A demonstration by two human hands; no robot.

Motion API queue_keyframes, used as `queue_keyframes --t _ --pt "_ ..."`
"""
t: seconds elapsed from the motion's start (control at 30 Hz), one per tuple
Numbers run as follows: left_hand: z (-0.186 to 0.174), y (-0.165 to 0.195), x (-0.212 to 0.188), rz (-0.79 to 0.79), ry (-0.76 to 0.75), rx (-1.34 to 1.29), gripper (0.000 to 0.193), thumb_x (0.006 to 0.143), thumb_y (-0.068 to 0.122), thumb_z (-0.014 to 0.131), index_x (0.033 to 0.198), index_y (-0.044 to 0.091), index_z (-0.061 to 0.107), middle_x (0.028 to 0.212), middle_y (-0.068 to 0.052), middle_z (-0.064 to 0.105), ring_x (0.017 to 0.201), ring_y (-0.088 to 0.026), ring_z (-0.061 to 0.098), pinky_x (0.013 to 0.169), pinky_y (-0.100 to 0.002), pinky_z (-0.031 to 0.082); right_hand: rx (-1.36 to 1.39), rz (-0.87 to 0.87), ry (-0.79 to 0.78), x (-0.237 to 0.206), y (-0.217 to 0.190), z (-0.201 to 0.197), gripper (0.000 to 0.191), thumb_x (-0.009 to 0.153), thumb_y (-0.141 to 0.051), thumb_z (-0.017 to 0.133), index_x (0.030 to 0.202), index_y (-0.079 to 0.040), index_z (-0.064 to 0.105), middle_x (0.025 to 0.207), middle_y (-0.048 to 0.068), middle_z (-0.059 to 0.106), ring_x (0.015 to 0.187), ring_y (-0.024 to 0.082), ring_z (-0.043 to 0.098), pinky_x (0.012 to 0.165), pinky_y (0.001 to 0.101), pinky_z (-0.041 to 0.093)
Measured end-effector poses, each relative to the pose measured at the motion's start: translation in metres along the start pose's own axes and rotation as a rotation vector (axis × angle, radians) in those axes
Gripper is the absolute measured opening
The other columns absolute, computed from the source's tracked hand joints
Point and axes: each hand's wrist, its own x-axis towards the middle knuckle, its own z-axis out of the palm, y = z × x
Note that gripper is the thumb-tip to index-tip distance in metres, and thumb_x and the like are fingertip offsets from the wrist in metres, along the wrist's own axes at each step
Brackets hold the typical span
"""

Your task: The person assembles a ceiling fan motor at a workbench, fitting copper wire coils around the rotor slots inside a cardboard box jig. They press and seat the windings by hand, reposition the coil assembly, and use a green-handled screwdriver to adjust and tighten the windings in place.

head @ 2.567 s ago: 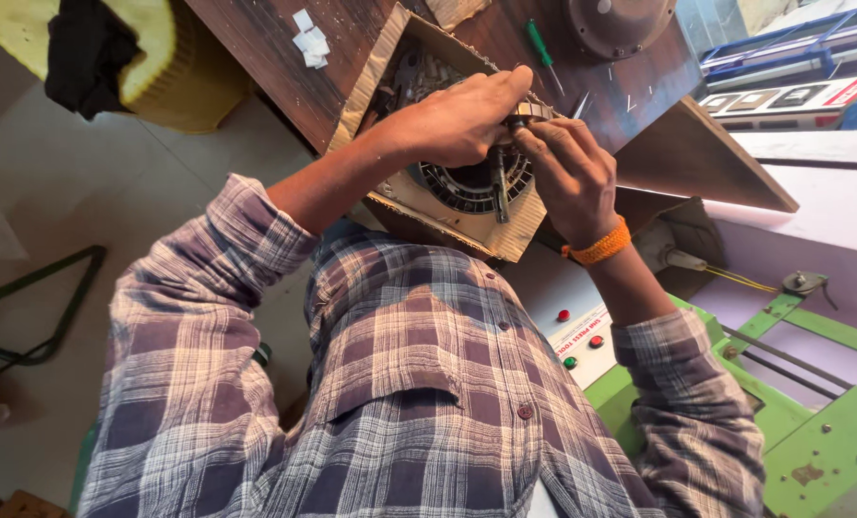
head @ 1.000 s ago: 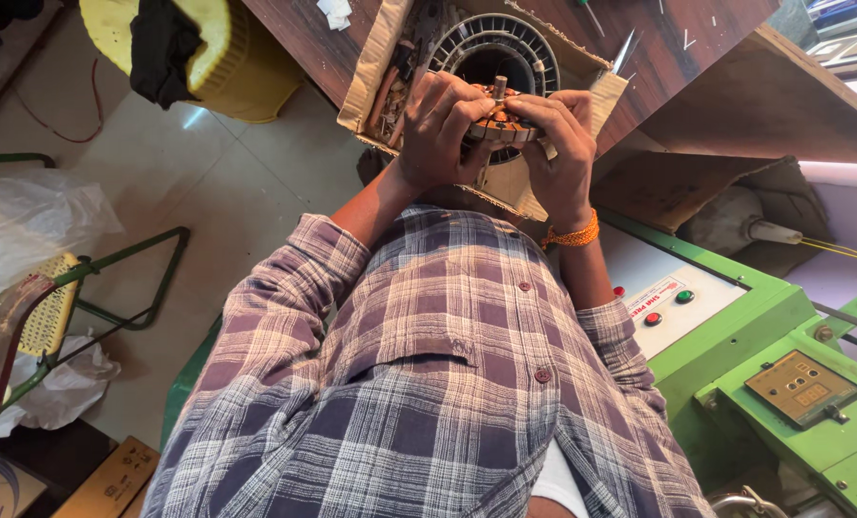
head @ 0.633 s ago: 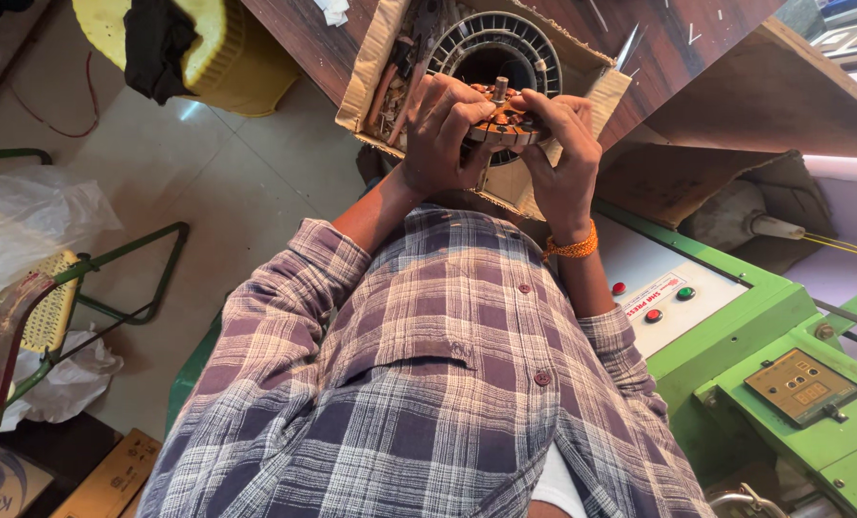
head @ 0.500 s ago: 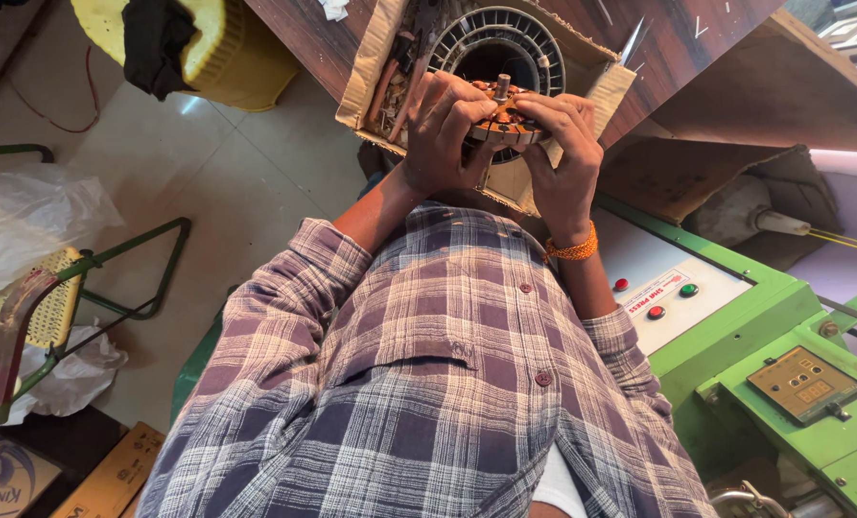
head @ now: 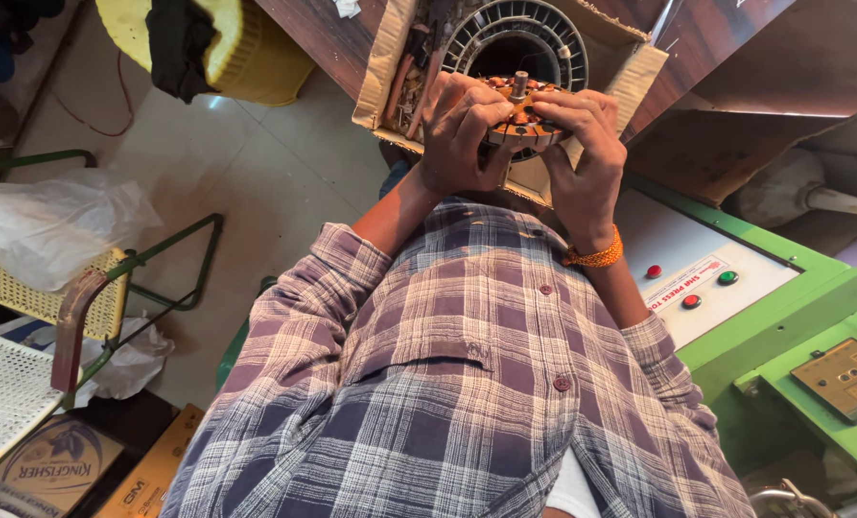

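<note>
Both my hands hold a small round motor core [head: 518, 113] wound with copper wire, a short metal shaft sticking out of its middle. My left hand [head: 459, 132] grips its left side and my right hand [head: 584, 146], with an orange band at the wrist, grips its right side. The core is raised in front of an open cardboard box [head: 386, 69]. A round, ribbed metal ring [head: 515, 38] lies in that box, just beyond my fingers. My plaid shirt fills the lower part of the view.
The box rests on a brown wooden table [head: 318, 29]. To the right stands a green machine [head: 812, 297] whose white panel has red and green buttons. A yellow drum [head: 246, 53] draped with dark cloth, a clear plastic bag [head: 54, 216] and mesh chairs [head: 16, 288] are on the left.
2.6 s ago my hands were down on the ring in the box. Now they hold the copper-wound core lifted clear of it, nearer my chest. In the last second they barely moved.
</note>
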Motion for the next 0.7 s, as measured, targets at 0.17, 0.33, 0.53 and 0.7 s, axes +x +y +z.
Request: queue_keyframes --t 0.17,0.33,0.53,0.7 --pt "0.004 -0.002 -0.006 -0.013 -0.004 0.0 0.033 0.091 0.028 0.079 0.107 0.007 0.06 0.101 -0.007 0.065 0.096 -0.029 0.06 0.085 -0.045 0.049 -0.041 -0.013 0.006 -0.002 0.003 0.003 0.041 0.084 0.015 0.072 0.12 -0.004 0.07 0.128 0.008 0.072 0.121 0.028 0.059 0.11 0.0375 0.049" --pt "0.003 0.009 0.001 -0.042 0.014 -0.039 0.034 0.092 0.023 0.081 0.112 0.007 0.059 0.105 -0.009 0.066 0.1 -0.03 0.061 0.09 -0.045 0.05 -0.028 0.007 0.017 -0.006 0.001 0.005 0.04 0.084 0.013 0.069 0.12 -0.005 0.069 0.124 0.009 0.071 0.119 0.024 0.062 0.104 0.0365 0.051" --pt "-0.021 0.019 0.018 -0.019 -0.087 -0.02 0.039 0.089 0.018 0.081 0.119 0.009 0.058 0.116 -0.008 0.067 0.108 -0.032 0.061 0.098 -0.043 0.048 0.083 0.01 0.385 0.006 0.029 -0.028 0.025 0.117 -0.022 0.052 0.124 0.001 0.061 0.13 0.011 0.064 0.105 0.013 0.067 0.092 0.027 0.055" --pt "-0.025 0.02 0.017 0.045 -0.173 -0.051 0.038 0.095 0.011 0.08 0.126 0.011 0.059 0.122 -0.004 0.068 0.111 -0.023 0.065 0.1 -0.041 0.048 0.103 0.083 0.188 0.059 0.11 -0.061 0.024 0.117 -0.021 0.061 0.117 0.001 0.072 0.107 0.008 0.074 0.095 0.014 0.066 0.082 0.0275 0.053"
